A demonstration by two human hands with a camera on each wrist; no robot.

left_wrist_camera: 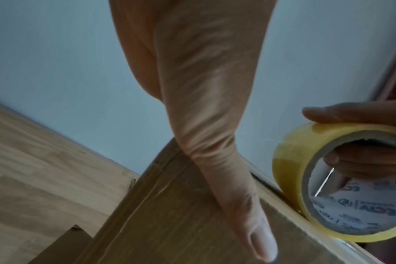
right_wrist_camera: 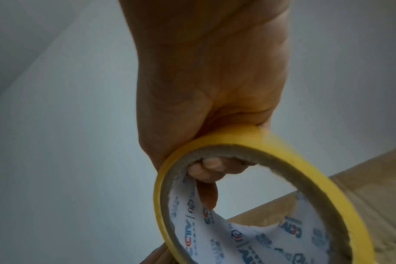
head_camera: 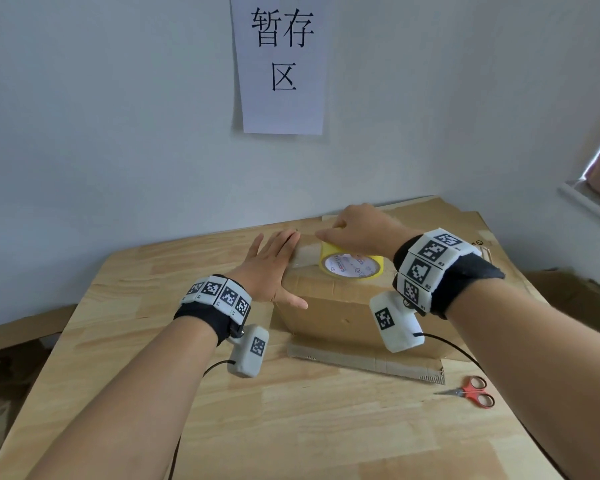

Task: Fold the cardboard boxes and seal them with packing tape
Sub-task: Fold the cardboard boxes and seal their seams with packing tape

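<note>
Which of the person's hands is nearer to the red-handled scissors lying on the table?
Right. The right hand grips the tape roll on top of the box, above the scissors. The left hand lies flat on the box's left end, farther away.

Head view: soft, even daylight, brightest at right, beyond the right hand [head_camera: 364, 230]. Weak shadows under both forearms. No glare. Strong wide-angle bend at frame edges. Wrist views: dim, bluish, grainy. Left hand [left_wrist_camera: 199, 110] motion-blurred; tape roll [right_wrist_camera: 255, 205] near lens is soft, bg wall out of focus.
</note>
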